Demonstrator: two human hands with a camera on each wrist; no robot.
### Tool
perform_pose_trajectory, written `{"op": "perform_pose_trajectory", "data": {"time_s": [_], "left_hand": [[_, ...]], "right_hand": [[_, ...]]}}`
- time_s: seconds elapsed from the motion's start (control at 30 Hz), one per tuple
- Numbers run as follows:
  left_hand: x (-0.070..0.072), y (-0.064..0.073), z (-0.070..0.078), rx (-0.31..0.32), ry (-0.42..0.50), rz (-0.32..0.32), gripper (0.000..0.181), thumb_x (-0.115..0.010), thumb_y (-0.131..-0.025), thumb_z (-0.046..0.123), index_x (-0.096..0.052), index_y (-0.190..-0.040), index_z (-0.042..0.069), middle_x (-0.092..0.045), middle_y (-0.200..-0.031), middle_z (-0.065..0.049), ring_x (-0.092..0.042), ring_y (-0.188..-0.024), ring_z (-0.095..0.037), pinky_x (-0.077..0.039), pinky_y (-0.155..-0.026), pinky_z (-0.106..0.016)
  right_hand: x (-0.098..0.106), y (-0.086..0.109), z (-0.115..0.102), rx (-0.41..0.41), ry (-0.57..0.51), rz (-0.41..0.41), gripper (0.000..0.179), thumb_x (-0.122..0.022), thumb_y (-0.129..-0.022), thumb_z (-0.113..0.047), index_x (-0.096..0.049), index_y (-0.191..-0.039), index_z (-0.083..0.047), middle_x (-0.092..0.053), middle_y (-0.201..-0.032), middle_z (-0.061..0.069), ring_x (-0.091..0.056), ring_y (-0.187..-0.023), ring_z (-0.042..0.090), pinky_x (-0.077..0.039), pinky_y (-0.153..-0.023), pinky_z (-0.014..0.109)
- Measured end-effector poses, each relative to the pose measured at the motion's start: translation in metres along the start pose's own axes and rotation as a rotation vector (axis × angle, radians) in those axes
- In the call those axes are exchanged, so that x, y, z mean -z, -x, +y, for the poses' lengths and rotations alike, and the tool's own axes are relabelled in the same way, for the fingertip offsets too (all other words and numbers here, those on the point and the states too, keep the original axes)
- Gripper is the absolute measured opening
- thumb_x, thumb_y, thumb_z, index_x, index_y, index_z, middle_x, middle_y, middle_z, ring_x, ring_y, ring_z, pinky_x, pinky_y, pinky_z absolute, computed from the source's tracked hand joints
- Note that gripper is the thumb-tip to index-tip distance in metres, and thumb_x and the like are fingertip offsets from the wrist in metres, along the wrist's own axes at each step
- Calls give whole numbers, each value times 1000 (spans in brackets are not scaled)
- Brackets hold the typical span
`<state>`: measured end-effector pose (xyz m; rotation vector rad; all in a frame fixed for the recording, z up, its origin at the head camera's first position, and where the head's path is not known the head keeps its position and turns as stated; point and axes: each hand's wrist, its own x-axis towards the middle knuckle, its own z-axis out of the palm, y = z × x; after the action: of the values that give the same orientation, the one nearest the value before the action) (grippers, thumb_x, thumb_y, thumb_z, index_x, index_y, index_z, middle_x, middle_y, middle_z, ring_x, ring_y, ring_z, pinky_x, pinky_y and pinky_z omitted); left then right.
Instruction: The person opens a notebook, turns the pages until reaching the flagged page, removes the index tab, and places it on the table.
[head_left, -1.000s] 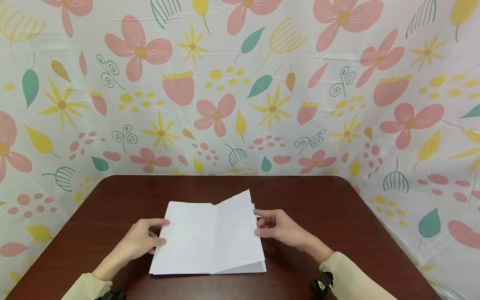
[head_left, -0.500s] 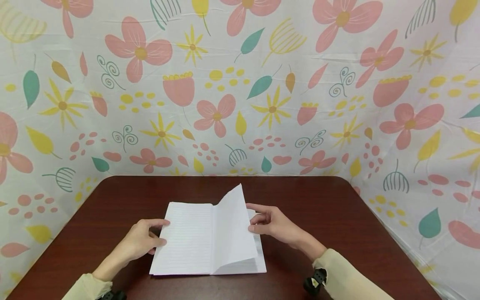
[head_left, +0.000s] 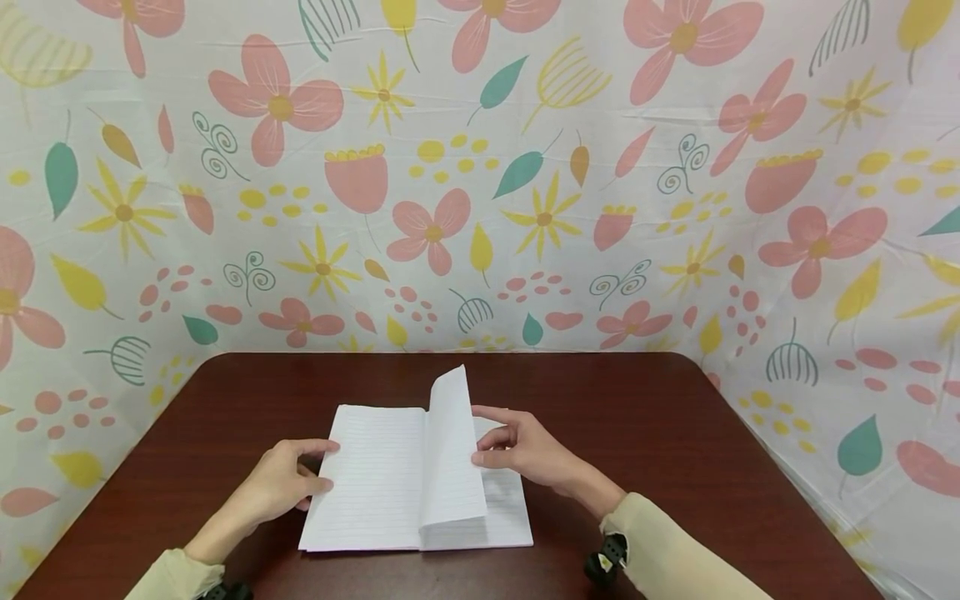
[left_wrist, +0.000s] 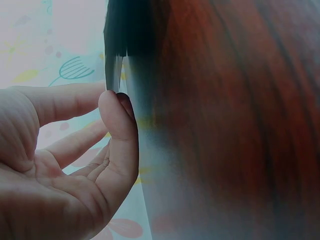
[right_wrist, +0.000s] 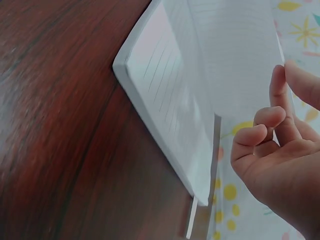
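An open notebook with ruled white pages lies on the table in the head view. My left hand grips its left edge, and the left wrist view shows the thumb and fingers pinching the edge of the pages. In the right wrist view, my right hand pinches the edge of a lifted page between thumb and index finger. That page stands up and curves from the spine in the head view, baring part of the ruled page under it.
The dark brown wooden table runs back to a white sheet printed with flowers and leaves. A thin white strip sticks out from the notebook's corner. Black bands sit on both wrists.
My right hand has moved left with the page, which has risen and curled toward the spine, showing more of the page beneath. The left hand has stayed in place.
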<state>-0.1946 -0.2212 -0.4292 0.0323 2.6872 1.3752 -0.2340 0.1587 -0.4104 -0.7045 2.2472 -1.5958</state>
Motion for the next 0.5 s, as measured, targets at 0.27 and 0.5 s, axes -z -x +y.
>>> {"op": "perform_pose_trajectory", "data": {"time_s": [0.27,0.5], "left_hand": [[0,0,-1,-2,5,-3,52,-84,-83,-2,-69,-133,-1,-69,-113,-15,-64,-58,-24,-57,-56,-37],[-1,0,-1,10,-5,4,51,-84,-83,-2,-70,-132,2,-69,-114,-14,-63,-55,-24,-56,-57,-38]], "right_hand": [[-10,-11,-4,24,29,-11,70,-80,-94,-10,-48,-156,-2,-77,-96,6,-70,-93,18,-49,-80,29],[-19,-20,-4,15,5,-8,68,-80,-94,-9,-51,-155,-6,-76,-94,5,-70,-93,17,-49,-86,31]]}}
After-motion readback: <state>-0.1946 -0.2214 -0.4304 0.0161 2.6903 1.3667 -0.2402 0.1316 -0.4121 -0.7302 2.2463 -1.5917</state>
